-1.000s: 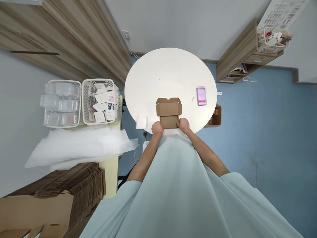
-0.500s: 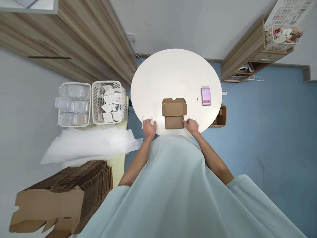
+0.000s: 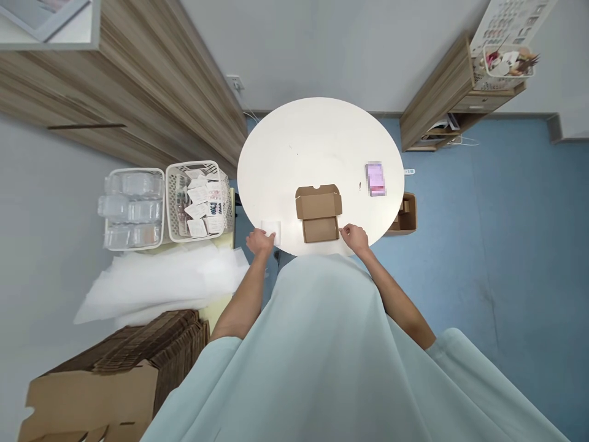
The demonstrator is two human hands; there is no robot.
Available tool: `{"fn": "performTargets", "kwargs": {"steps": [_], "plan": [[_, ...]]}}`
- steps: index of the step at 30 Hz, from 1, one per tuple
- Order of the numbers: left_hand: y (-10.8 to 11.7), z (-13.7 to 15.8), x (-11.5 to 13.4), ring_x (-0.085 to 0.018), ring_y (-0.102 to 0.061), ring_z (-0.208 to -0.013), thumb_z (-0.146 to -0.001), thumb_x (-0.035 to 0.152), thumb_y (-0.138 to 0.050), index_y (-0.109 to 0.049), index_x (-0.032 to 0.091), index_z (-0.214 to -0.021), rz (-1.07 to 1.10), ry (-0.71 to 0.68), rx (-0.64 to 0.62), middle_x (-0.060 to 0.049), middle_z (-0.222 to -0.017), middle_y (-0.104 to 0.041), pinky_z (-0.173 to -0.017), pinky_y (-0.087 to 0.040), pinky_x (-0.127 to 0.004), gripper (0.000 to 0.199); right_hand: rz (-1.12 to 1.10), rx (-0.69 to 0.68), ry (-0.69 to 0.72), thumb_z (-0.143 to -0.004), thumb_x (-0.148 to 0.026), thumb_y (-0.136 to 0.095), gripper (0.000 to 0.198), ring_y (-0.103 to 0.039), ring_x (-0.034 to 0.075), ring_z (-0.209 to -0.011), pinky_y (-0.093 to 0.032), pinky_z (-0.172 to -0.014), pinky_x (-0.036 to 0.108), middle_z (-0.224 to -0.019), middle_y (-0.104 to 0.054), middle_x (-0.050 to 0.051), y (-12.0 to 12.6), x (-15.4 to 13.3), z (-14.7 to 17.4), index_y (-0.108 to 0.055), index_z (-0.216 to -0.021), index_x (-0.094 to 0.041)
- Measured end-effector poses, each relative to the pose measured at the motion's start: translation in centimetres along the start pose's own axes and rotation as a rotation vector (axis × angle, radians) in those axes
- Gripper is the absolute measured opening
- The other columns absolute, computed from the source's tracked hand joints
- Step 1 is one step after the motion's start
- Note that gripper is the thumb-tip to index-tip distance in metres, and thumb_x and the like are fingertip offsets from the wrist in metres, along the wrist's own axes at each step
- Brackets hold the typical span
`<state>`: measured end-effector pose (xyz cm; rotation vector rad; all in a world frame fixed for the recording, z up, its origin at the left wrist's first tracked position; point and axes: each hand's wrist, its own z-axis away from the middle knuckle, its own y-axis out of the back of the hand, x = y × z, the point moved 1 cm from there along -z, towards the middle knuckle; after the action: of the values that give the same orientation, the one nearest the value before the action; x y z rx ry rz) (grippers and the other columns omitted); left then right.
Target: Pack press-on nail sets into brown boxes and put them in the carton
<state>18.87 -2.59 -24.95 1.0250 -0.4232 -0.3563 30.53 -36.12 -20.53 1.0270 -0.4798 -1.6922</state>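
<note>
An open brown cardboard box [image 3: 321, 229] lies near the front of the round white table, its lid [image 3: 318, 202] folded back with side flaps spread. My right hand [image 3: 354, 238] is closed at the box's right wall, thumb and forefinger touching its edge. At the table's front left edge rests a small flat white packet [image 3: 272, 231]. My left hand [image 3: 260, 241] is at its near left side, with the thumb over the packet and the fingers curled at the table edge, partly hidden.
A pixelated pink-purple item [image 3: 375, 178] lies on the table's right [image 3: 391, 147]. On the left are a basket of clear plastic boxes [image 3: 133, 209], a basket of cards [image 3: 197, 202], white foam sheets [image 3: 161, 276] and stacked flat cartons [image 3: 101, 393]. An open carton [image 3: 407, 215] stands right of the table.
My left hand has moved left from on top of the packet to its left side, uncovering more of it. My right hand stays at the box. The whole view has shifted slightly.
</note>
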Motion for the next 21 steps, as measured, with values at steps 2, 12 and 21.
{"fn": "performTargets", "kwargs": {"steps": [2,12,21], "plan": [[0.1,0.1,0.0,-0.039,-0.060,-0.129,-0.089,0.041,-0.080,-0.064,0.021,-0.105,0.012,-0.009,0.005,-0.021,-0.133,-0.067,-0.107,-0.046,-0.047,0.030,-0.002,0.000,0.009,-0.108,-0.041,-0.061,0.025,-0.076,0.029,-0.098,-0.049,-0.078,0.034,-0.108,-0.083,0.011,0.0,-0.1,0.3,-0.079,-0.107,-0.023],[1.3,1.2,0.1,-0.027,-0.069,-0.108,-0.086,0.033,-0.077,-0.067,0.023,-0.090,0.216,-0.039,-0.030,-0.009,-0.112,-0.072,-0.100,-0.053,-0.038,0.014,-0.058,-0.002,0.129,-0.108,-0.034,-0.059,0.022,-0.076,0.027,-0.101,-0.051,-0.081,0.033,-0.110,-0.084,0.009,0.1,-1.6,0.4,-0.078,-0.103,-0.023],[1.3,6.0,1.6,-0.023,-0.069,-0.089,-0.067,0.053,-0.093,-0.067,0.022,-0.079,0.917,-0.166,-0.379,-0.005,-0.085,-0.074,-0.082,-0.056,-0.032,0.042,-0.727,-0.294,0.186,-0.090,-0.046,-0.083,0.030,-0.077,0.021,-0.082,-0.058,-0.072,0.031,-0.103,-0.082,0.008,-0.2,-4.4,0.9,-0.077,-0.107,-0.021]]}}
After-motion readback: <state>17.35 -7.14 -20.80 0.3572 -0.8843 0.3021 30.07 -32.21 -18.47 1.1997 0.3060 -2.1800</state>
